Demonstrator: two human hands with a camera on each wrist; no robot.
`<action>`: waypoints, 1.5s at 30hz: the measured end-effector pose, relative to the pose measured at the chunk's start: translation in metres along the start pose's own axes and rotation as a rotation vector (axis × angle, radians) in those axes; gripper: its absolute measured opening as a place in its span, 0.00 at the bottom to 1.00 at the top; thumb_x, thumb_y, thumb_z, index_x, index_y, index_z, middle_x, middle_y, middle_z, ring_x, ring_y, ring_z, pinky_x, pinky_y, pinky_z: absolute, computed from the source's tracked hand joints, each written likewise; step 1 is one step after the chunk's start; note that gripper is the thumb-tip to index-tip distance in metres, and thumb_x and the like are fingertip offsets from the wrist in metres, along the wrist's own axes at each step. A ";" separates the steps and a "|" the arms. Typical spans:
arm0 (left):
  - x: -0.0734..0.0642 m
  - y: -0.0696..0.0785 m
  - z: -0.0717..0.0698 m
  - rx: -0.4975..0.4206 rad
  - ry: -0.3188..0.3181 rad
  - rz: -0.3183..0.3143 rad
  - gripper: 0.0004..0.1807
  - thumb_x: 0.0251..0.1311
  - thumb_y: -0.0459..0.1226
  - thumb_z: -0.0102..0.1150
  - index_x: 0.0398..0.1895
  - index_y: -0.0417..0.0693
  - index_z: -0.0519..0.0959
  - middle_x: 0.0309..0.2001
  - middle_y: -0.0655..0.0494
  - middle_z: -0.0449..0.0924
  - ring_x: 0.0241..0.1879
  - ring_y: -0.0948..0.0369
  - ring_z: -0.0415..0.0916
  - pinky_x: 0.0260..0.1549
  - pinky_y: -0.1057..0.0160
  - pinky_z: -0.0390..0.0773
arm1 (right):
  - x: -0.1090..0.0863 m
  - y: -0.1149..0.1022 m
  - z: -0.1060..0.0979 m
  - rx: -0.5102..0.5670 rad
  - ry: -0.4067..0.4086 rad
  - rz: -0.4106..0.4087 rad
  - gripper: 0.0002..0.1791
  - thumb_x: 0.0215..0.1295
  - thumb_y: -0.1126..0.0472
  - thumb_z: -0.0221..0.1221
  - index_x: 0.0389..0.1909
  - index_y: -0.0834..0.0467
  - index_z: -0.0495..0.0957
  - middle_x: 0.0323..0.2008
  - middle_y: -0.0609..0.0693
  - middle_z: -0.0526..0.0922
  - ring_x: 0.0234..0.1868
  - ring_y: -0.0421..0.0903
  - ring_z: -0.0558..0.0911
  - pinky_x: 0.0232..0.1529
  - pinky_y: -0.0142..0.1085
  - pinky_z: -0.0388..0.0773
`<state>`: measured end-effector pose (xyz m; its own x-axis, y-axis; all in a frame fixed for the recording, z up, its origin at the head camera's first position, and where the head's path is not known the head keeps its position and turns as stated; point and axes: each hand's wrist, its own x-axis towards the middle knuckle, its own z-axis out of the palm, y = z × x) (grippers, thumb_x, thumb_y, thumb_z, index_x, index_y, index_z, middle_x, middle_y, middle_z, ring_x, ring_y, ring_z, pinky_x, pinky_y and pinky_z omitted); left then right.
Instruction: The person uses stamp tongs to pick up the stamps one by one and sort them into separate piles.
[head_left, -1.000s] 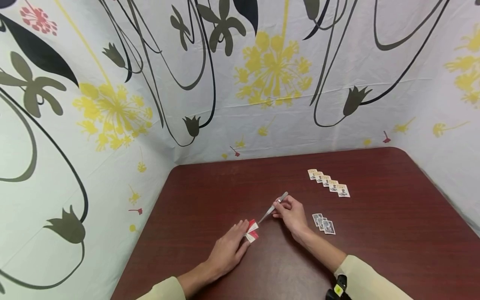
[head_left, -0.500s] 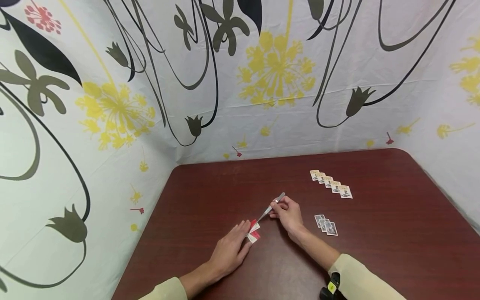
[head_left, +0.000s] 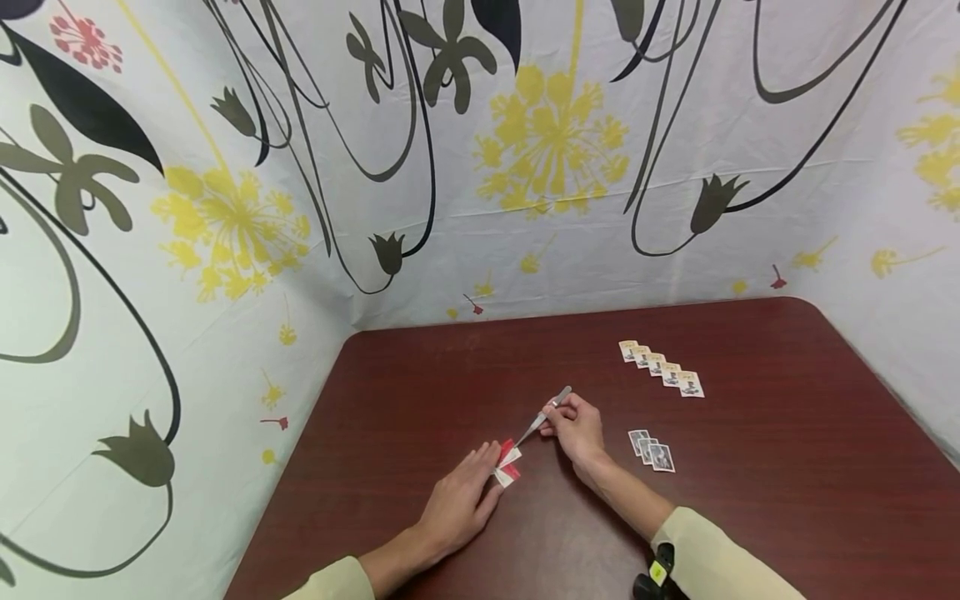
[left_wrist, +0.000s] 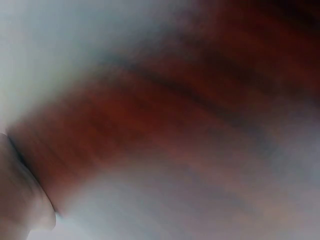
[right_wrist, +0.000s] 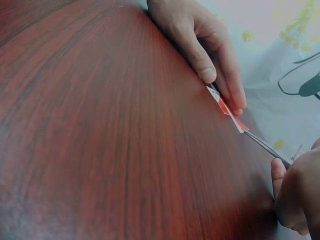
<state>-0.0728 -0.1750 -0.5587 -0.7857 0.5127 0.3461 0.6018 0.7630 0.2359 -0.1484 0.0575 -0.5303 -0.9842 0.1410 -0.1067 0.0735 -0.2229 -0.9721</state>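
Small red-and-white stamp-like papers (head_left: 507, 474) fan out on the table beneath my left hand (head_left: 459, 502). Its fingers lie fairly straight along them, the thumb at the near side, hiding part of the papers. My right hand (head_left: 577, 429) pinches metal tweezers (head_left: 545, 417) between thumb and fingers, tips slanting down to the far corner of the papers. In the right wrist view, the tweezers (right_wrist: 267, 147) meet the edge of the red-and-white papers (right_wrist: 223, 106), which stand out a little from the tabletop. Blur fills most of the left wrist view.
On the dark red wooden table (head_left: 420, 375), an overlapping row of cream stamp-like papers (head_left: 671, 377) lies at the back right. Nearer, right of my right hand, are three grey-printed ones (head_left: 649, 451). A flowered white cloth (head_left: 525, 267) rises behind the table and along its sides.
Over the second, the tweezers have come slightly down and left until their tips reach the red-and-white papers. My left hand has stayed in place on them.
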 end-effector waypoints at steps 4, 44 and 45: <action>-0.001 0.000 0.000 0.002 0.000 0.004 0.34 0.73 0.43 0.64 0.77 0.38 0.70 0.74 0.45 0.73 0.73 0.53 0.71 0.72 0.53 0.70 | 0.005 0.001 -0.003 0.037 0.028 -0.001 0.03 0.71 0.78 0.61 0.41 0.73 0.76 0.32 0.62 0.87 0.25 0.45 0.86 0.30 0.37 0.88; 0.000 0.000 0.001 -0.006 0.026 0.010 0.34 0.72 0.43 0.66 0.77 0.39 0.71 0.72 0.45 0.75 0.72 0.54 0.73 0.71 0.53 0.72 | 0.006 -0.004 -0.004 0.058 0.048 0.043 0.03 0.71 0.78 0.60 0.40 0.72 0.76 0.30 0.59 0.87 0.23 0.44 0.86 0.29 0.35 0.87; 0.000 0.000 0.001 -0.007 0.026 0.010 0.34 0.72 0.43 0.67 0.77 0.39 0.71 0.72 0.45 0.75 0.72 0.54 0.73 0.71 0.53 0.72 | 0.006 -0.004 -0.004 0.052 0.042 0.044 0.03 0.72 0.78 0.60 0.40 0.73 0.75 0.29 0.59 0.87 0.23 0.44 0.86 0.29 0.35 0.87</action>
<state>-0.0734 -0.1748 -0.5593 -0.7758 0.5098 0.3718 0.6106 0.7551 0.2388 -0.1538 0.0629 -0.5281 -0.9726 0.1700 -0.1584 0.1066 -0.2793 -0.9543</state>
